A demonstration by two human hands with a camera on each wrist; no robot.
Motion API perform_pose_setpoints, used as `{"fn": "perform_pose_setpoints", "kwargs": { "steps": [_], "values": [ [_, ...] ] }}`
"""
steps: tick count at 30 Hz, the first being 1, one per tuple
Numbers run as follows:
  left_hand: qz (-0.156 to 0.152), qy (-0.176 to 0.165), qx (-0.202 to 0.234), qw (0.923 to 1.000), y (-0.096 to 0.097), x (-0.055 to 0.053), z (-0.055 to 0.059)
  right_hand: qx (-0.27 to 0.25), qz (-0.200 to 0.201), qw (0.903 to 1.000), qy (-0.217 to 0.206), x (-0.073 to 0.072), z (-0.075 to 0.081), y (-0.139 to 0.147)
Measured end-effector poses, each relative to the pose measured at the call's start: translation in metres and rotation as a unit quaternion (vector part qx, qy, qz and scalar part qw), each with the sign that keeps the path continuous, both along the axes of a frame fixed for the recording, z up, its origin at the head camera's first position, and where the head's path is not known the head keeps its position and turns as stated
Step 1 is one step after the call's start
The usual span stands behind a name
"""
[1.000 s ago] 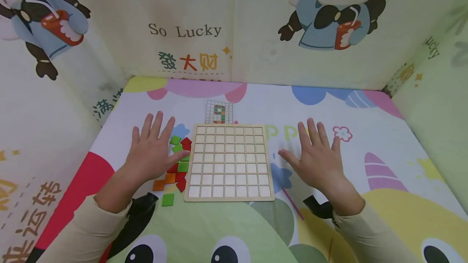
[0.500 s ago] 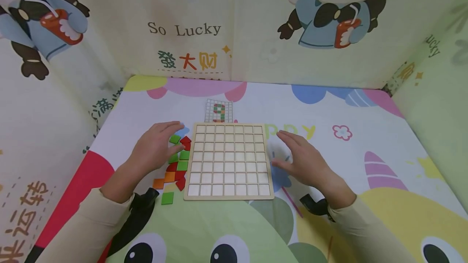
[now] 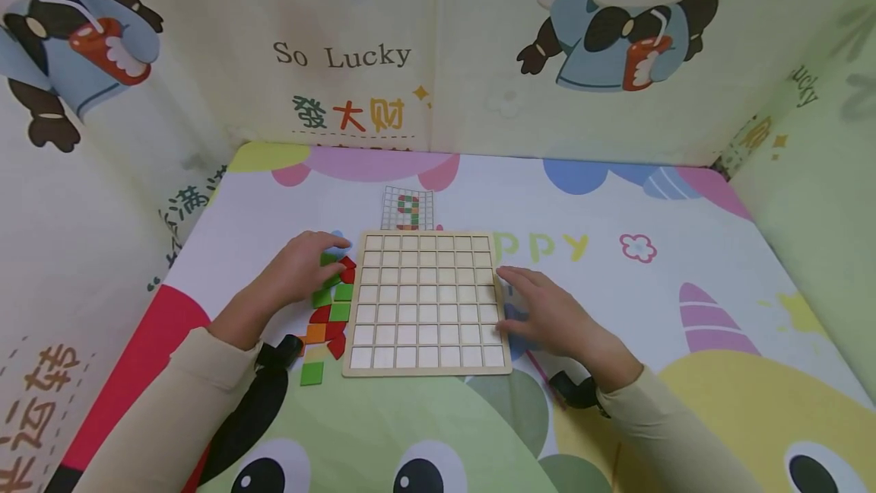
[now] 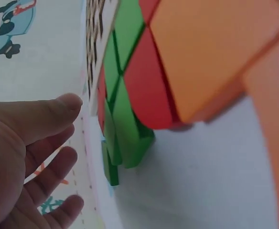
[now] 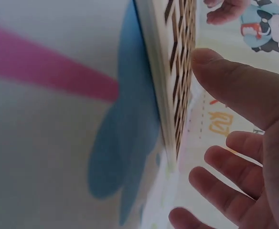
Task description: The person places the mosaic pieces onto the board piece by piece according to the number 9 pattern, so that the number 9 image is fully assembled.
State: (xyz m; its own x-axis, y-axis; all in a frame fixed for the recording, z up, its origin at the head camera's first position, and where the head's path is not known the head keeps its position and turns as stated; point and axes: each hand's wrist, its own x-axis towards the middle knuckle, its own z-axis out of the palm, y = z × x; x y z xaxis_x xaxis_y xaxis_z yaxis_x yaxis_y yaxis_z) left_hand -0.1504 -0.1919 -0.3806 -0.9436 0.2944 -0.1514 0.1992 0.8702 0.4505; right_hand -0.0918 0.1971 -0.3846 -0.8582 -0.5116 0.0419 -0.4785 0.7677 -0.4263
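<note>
A wooden grid board (image 3: 427, 372) lies flat in the middle of the table, its square cells bare. Left of it sits a cluster of green, red and orange tiles (image 3: 340, 312), which the left wrist view shows close up as green tiles (image 4: 129, 129), a red tile (image 4: 149, 81) and an orange tile (image 4: 211, 52). My left hand (image 3: 296, 271) hovers by the upper tiles with bent, loose fingers and holds nothing. At the board's right edge is my right hand (image 3: 550, 314), fingers loosely bent, its fingertips overlapping the rim; whether they touch it I cannot tell.
Behind the board lies a small printed grid card (image 3: 408, 208) with a coloured figure like a 9. A single green tile (image 3: 311, 373) lies nearest the front. A patterned cloth (image 3: 479, 432) covers the table, and printed curtains (image 3: 472, 44) enclose it.
Both hands went from flat with spread fingers to loosely bent ones. The right hand moved left to the board's edge; the left moved slightly right over the tiles. Board and tiles stay put.
</note>
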Motion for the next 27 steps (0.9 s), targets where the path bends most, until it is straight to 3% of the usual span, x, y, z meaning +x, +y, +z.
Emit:
{"fn": "perform_pose_setpoints", "kwargs": {
  "steps": [11,21,27],
  "values": [
    [-0.006,-0.005,0.01,0.9999,0.001,-0.008,-0.006,0.02,0.013,0.9983,-0.053,0.002,-0.005,-0.005],
    [-0.024,-0.012,0.004,0.9996,0.002,-0.013,-0.005,0.029,0.014,0.997,-0.07,0.002,-0.003,-0.007],
    [-0.017,-0.029,0.008,0.9994,0.002,-0.015,-0.004,0.031,0.013,0.997,-0.07,0.001,-0.003,-0.007]
  ]
}}
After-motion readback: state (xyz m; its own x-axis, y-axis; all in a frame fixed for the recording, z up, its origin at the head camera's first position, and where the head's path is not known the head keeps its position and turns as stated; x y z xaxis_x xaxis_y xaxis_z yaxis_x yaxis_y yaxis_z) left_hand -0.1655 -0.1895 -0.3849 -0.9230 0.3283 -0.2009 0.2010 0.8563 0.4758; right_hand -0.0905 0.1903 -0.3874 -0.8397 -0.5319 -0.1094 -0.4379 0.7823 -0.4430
